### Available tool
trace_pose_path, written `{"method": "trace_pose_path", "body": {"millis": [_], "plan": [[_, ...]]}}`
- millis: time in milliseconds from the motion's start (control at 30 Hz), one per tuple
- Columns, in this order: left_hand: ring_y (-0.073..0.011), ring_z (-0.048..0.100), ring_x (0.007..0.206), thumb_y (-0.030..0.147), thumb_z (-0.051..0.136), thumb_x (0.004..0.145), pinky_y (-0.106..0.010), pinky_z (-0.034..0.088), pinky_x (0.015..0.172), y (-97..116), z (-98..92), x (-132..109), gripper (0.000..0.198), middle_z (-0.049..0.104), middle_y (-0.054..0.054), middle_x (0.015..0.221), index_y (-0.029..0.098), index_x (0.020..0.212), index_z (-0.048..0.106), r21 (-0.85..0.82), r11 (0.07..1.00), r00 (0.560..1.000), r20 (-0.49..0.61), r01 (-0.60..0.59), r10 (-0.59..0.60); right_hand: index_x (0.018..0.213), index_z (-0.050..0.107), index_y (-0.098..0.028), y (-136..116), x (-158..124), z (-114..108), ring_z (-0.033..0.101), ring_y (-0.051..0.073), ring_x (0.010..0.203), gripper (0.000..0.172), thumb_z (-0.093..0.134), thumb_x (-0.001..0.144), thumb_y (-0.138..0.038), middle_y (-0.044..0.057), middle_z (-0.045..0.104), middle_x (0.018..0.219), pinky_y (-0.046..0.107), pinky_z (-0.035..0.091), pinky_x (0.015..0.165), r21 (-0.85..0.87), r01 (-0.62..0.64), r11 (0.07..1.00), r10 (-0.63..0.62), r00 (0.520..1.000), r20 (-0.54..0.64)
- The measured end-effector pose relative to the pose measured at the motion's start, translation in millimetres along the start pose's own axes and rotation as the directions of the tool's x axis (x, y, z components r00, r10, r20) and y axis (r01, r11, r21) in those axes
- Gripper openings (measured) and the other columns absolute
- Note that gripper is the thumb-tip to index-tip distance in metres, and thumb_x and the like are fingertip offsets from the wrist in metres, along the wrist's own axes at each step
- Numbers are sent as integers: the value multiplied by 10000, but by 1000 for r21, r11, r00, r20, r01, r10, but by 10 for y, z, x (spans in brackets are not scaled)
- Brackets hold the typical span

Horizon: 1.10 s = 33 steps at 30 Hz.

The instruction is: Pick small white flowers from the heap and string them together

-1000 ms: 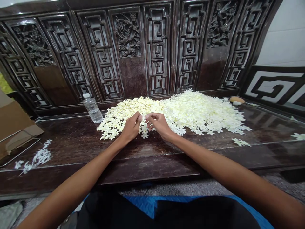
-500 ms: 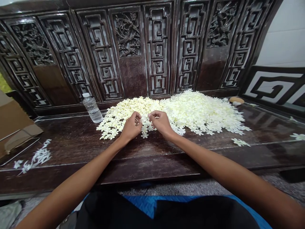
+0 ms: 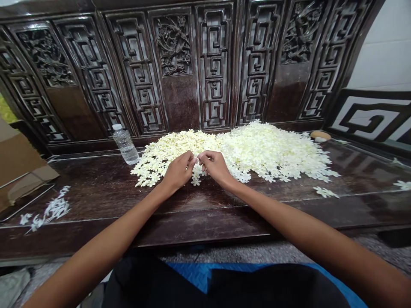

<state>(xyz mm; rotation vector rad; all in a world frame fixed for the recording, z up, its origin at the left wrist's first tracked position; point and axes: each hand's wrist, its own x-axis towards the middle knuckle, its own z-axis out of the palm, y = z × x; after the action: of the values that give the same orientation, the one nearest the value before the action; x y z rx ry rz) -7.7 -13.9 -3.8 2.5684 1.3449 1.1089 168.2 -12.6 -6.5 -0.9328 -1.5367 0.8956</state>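
**Left hand (image 3: 180,170) and right hand (image 3: 216,167) come together at the white flowers (image 3: 272,147)**

From where I stand, both hands are curled, thumbs drawn in toward the forefingers, fingertips so near each other that I can't tell whether they touch. Nor can I tell whether either pinch is fully closed or has hold of something; anything there is too small to make out.

The flowers spread just behind and to both sides of the hands, creamier on the left, heaped higher and whiter on the right. They lie on a dark wooden bench (image 3: 105,188) against its carved backrest (image 3: 181,100). Just left of them is a clear, white-capped bottle (image 3: 126,147), part filled. Farther left are thin white pieces (image 3: 56,209) and a cardboard box (image 3: 19,162). A tan, rounded object (image 3: 320,135) sits by the heap's right end.
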Motion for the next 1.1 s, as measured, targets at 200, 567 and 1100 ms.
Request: {"method": "trace_pose_path", "body": {"millis": [200, 567, 1100], "plan": [[-174, 483, 692, 412, 373, 1086, -302, 323, 665, 1, -13, 2, 310, 552, -12, 775, 218, 855, 446, -48, 998, 999, -11, -39, 39, 781, 630, -177, -19, 3, 2, 568, 112, 535, 359, 606, 919, -508, 32, 624, 754, 216, 447, 407, 94, -19, 995, 15, 999, 38], [-148, 417, 643, 414, 390, 1077, -295, 300, 648, 72, -28, -19, 322, 441, 28, 694, 222, 820, 377, -193, 980, 999, -21, 40, -44, 788, 612, -185, -53, -19, 26, 573, 117, 529, 417, 670, 878, -587, 5, 597, 724, 226, 455, 405, 123, -13, 992, 4, 998, 70], [-180, 528, 786, 349, 513, 1004, -311, 395, 703, 79, 1, -17, 140, 561, -34, 922, 213, 977, 532, -101, 994, 989, -133, 52, -66, 773, 672, -180, -24, -1, -11, 575, 140, 610, 248, 611, 890, -389, 26, 668, 744, 255, 450, 551, -144, -6, 990, -8, 995, -97]]}}
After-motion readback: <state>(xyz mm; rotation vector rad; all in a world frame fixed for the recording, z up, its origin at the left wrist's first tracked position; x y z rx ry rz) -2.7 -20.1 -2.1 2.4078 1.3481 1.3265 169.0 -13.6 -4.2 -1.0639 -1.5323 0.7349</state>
